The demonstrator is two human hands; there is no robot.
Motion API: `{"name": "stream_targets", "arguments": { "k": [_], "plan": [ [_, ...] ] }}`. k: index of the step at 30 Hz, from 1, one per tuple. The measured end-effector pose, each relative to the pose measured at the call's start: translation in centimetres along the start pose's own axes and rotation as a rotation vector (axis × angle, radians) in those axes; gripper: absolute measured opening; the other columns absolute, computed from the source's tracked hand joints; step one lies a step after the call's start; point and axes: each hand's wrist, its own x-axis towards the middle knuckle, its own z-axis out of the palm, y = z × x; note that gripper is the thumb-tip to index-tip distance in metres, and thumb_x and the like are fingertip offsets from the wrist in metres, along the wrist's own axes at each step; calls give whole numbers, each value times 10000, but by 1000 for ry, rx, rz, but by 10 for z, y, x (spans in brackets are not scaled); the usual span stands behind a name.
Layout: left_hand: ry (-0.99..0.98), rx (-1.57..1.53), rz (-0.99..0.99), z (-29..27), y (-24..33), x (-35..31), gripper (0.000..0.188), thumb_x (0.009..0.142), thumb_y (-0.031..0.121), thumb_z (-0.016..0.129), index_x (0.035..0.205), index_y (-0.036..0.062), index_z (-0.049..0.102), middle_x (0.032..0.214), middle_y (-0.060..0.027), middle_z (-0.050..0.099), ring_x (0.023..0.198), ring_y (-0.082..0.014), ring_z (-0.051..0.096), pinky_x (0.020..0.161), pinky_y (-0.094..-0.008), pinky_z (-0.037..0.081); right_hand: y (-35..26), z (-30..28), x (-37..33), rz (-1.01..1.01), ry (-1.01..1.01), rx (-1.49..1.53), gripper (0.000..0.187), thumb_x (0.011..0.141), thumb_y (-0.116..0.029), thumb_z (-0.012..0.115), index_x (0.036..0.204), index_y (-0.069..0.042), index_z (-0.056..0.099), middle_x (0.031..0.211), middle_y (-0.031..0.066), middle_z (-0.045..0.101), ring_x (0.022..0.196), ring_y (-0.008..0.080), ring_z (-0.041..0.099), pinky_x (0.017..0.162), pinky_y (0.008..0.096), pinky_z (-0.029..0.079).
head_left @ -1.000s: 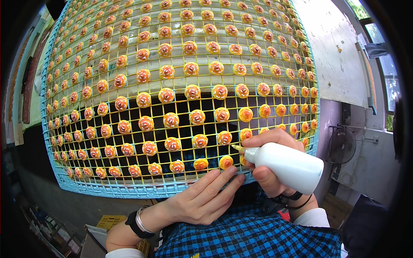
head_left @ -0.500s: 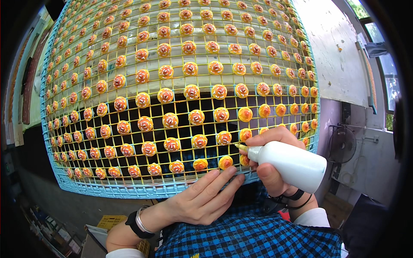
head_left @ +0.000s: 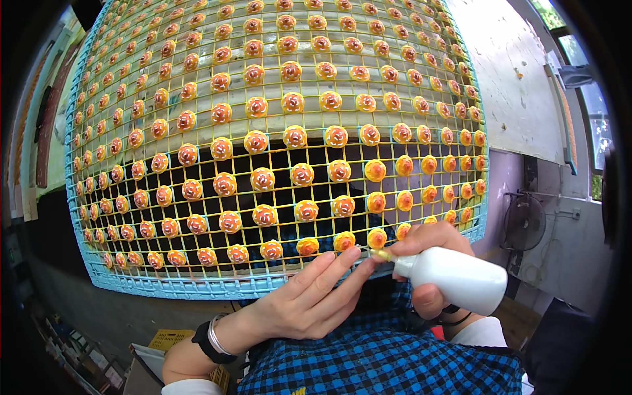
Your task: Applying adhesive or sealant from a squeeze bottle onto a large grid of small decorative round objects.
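My right hand [head_left: 442,238] is wrapped round a white squeeze bottle [head_left: 464,278], tilted so its thin yellowish nozzle [head_left: 382,255] points left. The nozzle tip is close to my left fingertips, at the near edge of a yellow wire grid rack with a blue frame [head_left: 217,288]. My left hand [head_left: 306,299] lies with its fingers stretched out over the near frame. Rows of small orange-and-yellow domes sit on the grid. Many carry white dashes, like this dome [head_left: 265,215]; those toward the near right, such as a plain dome [head_left: 376,237], have none.
Pale wooden slats [head_left: 309,120] show beneath the far part of the grid. To the right are a whitish panel [head_left: 513,92], a standing fan [head_left: 525,220] and a window. A yellow crate [head_left: 171,339] is low on the left, beside my left forearm.
My right hand and the bottle have moved down and slightly right, from beside a dashed dome to the near edge. The left hand has barely moved.
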Motion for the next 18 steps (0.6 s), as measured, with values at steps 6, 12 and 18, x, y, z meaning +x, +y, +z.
{"name": "stream_targets", "arguments": {
  "k": [6, 12, 18],
  "plan": [
    [26, -20, 22, 2, -1, -1, 162, 839, 197, 547, 871, 119, 685, 1177, -79, 614, 1138, -257, 570, 983, -374, 425, 6, 8, -2, -52, 19, -86, 433, 791, -378, 698, 964, 11, 619, 821, 123, 647, 648, 218, 654, 562, 277, 518],
    [26, -50, 6, 4, 1, -4, 212, 834, 208, 526, 877, 90, 696, 1193, -106, 605, 1164, -276, 553, 1000, -386, 417, 10, 14, 8, -198, 9, -154, 368, 789, -321, 707, 891, 25, 634, 867, 136, 660, 681, 249, 672, 559, 291, 541],
    [25, -51, 5, 4, 0, -4, 232, 834, 216, 513, 886, 92, 702, 1192, -107, 606, 1172, -278, 547, 1002, -387, 413, 8, 15, 9, -218, 7, -212, 360, 791, -325, 706, 865, 20, 634, 862, 126, 663, 676, 246, 673, 549, 289, 540]
  ]
}}
